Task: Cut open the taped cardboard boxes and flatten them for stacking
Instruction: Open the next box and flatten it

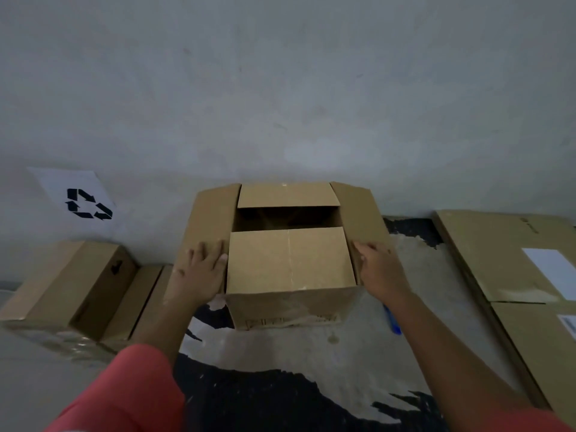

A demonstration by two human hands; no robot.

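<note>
The opened box (290, 269) is stood on the floor (311, 347) against the wall (280, 88); its side flaps (212, 219) are pressed by the left hand (199, 269) and right hand (378, 271), fingers nearly straight, nothing gripped; uneven pressure could tip it or tear a flap.

a plain grey-white wall (280, 73) fills the upper half of the frame, dimly and evenly lit. at left on it is a white paper sheet (53, 182) printed with a black recycling symbol (87, 204). below, the worn concrete floor (420, 275) shows ragged black patches (265, 400).
</note>
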